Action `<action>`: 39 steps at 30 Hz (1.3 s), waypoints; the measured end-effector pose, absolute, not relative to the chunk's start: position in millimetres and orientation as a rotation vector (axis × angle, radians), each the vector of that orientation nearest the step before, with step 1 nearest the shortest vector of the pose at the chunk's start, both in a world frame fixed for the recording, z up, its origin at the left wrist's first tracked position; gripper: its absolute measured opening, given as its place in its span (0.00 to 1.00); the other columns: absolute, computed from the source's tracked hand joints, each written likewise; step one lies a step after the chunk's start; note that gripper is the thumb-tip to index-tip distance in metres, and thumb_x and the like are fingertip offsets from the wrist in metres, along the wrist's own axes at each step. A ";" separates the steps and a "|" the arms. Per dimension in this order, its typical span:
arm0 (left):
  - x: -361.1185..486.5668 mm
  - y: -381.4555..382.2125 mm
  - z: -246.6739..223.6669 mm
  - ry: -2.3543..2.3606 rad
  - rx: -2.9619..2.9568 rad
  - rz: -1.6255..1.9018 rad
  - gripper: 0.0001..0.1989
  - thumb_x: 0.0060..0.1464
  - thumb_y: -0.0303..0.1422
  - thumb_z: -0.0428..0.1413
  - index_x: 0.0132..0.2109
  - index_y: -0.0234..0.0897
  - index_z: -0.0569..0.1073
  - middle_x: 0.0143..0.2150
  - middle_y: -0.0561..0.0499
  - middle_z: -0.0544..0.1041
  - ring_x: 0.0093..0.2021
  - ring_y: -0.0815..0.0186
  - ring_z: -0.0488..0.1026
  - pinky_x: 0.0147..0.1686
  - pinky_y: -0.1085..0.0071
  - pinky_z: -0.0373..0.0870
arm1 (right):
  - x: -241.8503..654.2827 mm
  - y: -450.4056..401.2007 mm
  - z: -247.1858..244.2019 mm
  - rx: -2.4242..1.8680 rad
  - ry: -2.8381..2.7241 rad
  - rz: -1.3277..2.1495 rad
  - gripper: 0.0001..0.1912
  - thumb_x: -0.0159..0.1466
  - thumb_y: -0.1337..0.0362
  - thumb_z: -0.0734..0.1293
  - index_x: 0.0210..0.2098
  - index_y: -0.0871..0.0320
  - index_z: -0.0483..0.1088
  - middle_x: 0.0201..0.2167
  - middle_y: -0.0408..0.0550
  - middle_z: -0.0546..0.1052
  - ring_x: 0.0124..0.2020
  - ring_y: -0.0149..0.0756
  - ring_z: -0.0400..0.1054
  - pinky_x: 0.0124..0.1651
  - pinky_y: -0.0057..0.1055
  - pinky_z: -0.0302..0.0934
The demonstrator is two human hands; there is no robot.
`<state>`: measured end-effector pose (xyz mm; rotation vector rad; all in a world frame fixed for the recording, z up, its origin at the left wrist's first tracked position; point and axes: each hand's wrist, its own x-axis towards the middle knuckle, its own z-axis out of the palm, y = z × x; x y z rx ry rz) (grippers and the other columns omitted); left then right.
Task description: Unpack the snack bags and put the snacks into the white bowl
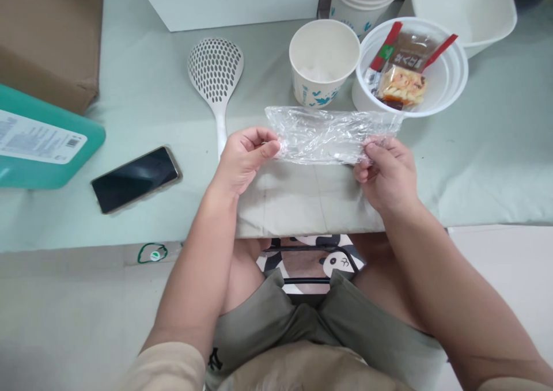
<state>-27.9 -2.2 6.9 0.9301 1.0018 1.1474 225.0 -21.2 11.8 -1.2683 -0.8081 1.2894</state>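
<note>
A clear, crinkled plastic bag (324, 135) is stretched sideways between my two hands, just above the front of the table. My left hand (248, 158) pinches its left end between thumb and fingers. At the other end, my right hand (389, 169) grips the plastic the same way. Right behind the bag stands a paper cup (313, 88) with blue prints and something whitish inside. To its right, a white plastic bowl (449, 88) holds wrapped snacks (404, 71). A light-coloured slotted skimmer (216, 71) lies beyond my left hand, which hides part of its handle.
A phone (136, 178) lies at the left, near a green container (47, 143) and a brown box (47, 40). Stacked paper cups (363, 5), a white box (237, 2) and a white tub (470, 11) stand at the back. The table edge runs under my forearms.
</note>
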 end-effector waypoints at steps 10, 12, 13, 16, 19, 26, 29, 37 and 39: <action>-24.0 -2.1 9.6 1.124 0.935 1.185 0.09 0.45 0.27 0.72 0.26 0.36 0.79 0.28 0.53 0.78 0.28 0.75 0.71 0.31 0.77 0.69 | 223.5 -20.5 12.0 -1.293 -0.719 1.274 0.14 0.45 0.61 0.78 0.27 0.54 0.72 0.18 0.34 0.68 0.15 0.22 0.59 0.14 0.22 0.49; -24.0 -2.0 10.8 1.157 0.912 1.189 0.09 0.47 0.23 0.68 0.25 0.36 0.78 0.27 0.54 0.77 0.27 0.75 0.71 0.29 0.78 0.68 | 223.8 -20.5 12.0 -1.293 -0.715 1.277 0.13 0.45 0.62 0.78 0.26 0.54 0.72 0.18 0.34 0.68 0.15 0.22 0.59 0.14 0.22 0.49; -24.1 -2.0 10.9 1.166 0.899 1.192 0.09 0.48 0.22 0.67 0.24 0.36 0.77 0.27 0.53 0.76 0.28 0.74 0.71 0.29 0.78 0.67 | 223.8 -20.6 12.2 -1.290 -0.714 1.277 0.13 0.45 0.62 0.78 0.26 0.54 0.72 0.18 0.35 0.68 0.15 0.22 0.59 0.14 0.22 0.49; -24.5 -1.3 9.8 1.155 0.863 1.209 0.11 0.49 0.21 0.64 0.23 0.36 0.75 0.26 0.53 0.74 0.31 0.71 0.73 0.31 0.77 0.68 | 223.5 -20.7 12.8 -1.277 -0.731 1.269 0.13 0.46 0.61 0.78 0.27 0.55 0.72 0.18 0.35 0.68 0.15 0.22 0.58 0.14 0.22 0.48; -25.0 0.0 8.0 1.144 0.875 1.238 0.11 0.47 0.21 0.63 0.22 0.35 0.74 0.33 0.50 0.76 0.33 0.72 0.73 0.33 0.76 0.69 | 223.5 -20.8 12.6 -1.277 -0.757 1.265 0.13 0.47 0.61 0.77 0.27 0.55 0.71 0.16 0.34 0.66 0.14 0.22 0.58 0.14 0.22 0.47; -24.3 0.9 11.1 1.209 0.984 1.337 0.13 0.47 0.19 0.60 0.21 0.36 0.70 0.28 0.54 0.68 0.29 0.73 0.66 0.32 0.74 0.66 | 223.6 -22.1 9.9 -1.270 -0.820 1.262 0.12 0.51 0.60 0.77 0.29 0.55 0.71 0.17 0.34 0.67 0.15 0.22 0.57 0.15 0.22 0.48; -23.7 -0.4 13.3 1.137 0.973 1.286 0.13 0.48 0.20 0.60 0.22 0.38 0.70 0.25 0.54 0.68 0.32 0.70 0.70 0.34 0.74 0.68 | 223.9 -22.6 9.5 -1.244 -0.818 1.268 0.14 0.52 0.59 0.78 0.28 0.54 0.69 0.19 0.35 0.67 0.16 0.23 0.59 0.16 0.22 0.48; -23.8 -1.1 13.7 1.130 0.891 1.183 0.12 0.52 0.23 0.61 0.26 0.39 0.68 0.24 0.56 0.67 0.25 0.72 0.64 0.26 0.75 0.63 | 224.3 -22.7 9.5 -1.266 -0.820 1.260 0.14 0.52 0.59 0.78 0.28 0.54 0.69 0.20 0.35 0.67 0.16 0.22 0.58 0.15 0.22 0.49; -24.5 -1.2 14.6 1.129 0.894 1.184 0.13 0.53 0.24 0.62 0.25 0.39 0.68 0.22 0.57 0.64 0.26 0.72 0.66 0.29 0.75 0.67 | 224.0 -22.9 9.8 -1.265 -0.813 1.265 0.14 0.51 0.59 0.78 0.28 0.54 0.70 0.20 0.35 0.67 0.16 0.22 0.58 0.16 0.22 0.49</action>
